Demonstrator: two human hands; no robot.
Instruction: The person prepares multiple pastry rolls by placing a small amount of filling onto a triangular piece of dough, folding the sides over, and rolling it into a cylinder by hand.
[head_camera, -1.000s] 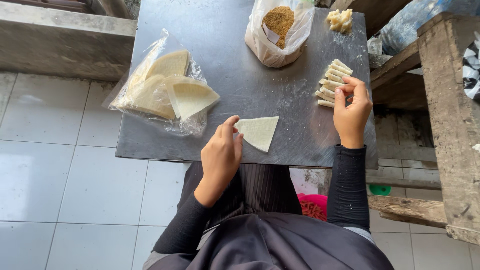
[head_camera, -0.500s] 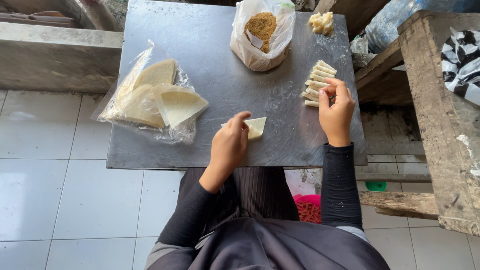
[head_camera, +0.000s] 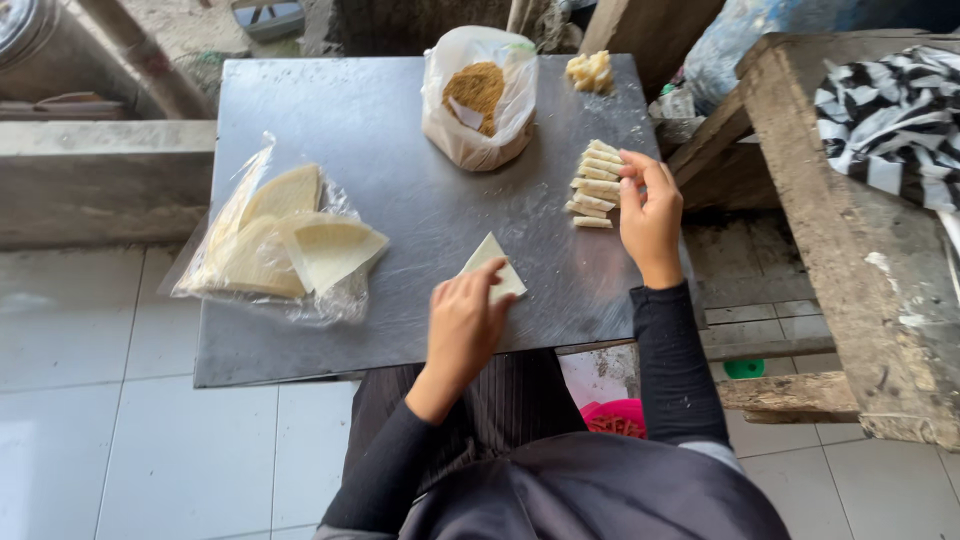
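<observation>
Single head camera, looking steeply down, close over metal table (head_camera: 330, 100).

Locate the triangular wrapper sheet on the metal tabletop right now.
In the head view, the triangular wrapper sheet lies near the tabletop's front edge, under the left hand's fingertips, left of the row of rolled pieces.

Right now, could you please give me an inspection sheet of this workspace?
Surface: grey metal tabletop, scuffed.
Job's things: pale wrapper piece under left hand; row of rolled pieces beside right hand.
Clutter: plastic bag of stacked wrappers; bag of brown filling; pale chunks.
Grippers: left hand on wrapper; right hand at the rolls.
Cables: nothing seen.
Surroundings: tiled floor; wooden bench; striped cloth.
</observation>
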